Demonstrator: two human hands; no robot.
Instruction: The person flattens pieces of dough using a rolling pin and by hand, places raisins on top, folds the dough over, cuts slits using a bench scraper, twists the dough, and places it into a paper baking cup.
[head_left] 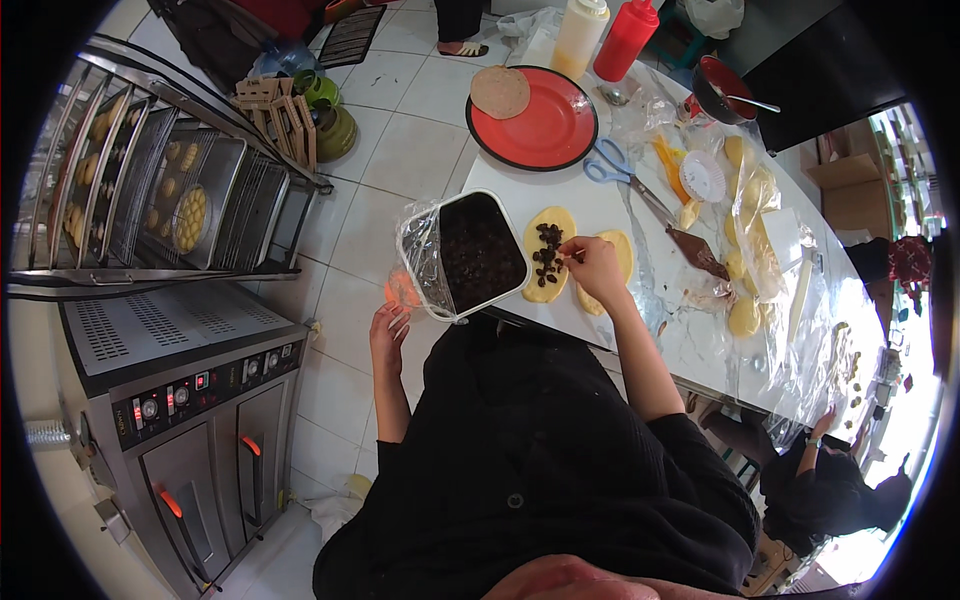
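Note:
My right hand (597, 272) reaches over a flat oval of yellow dough (545, 215), its fingers pinched together at a line of small dark raisin-like pieces (547, 262). What sits between the fingertips is mostly hidden. Under that hand lies a second dough oval (621, 252). Left of the dough, a white-rimmed rectangular container (528, 268) of dark pieces extends past the table edge, with clear plastic wrap (425, 260) over its left side. My left hand (388, 335) is by its lower left corner, fingers apart, close to something orange (403, 290); whether they touch is unclear.
A red plate (555, 115) holds a round brown disc. Scissors (615, 168), a brown piping bag (697, 252), squeeze bottles (626, 40) and plastic-covered dough balls (745, 315) share the table (660, 340). An oven (200, 400) and tray rack stand left. Another person (840, 490) works at right.

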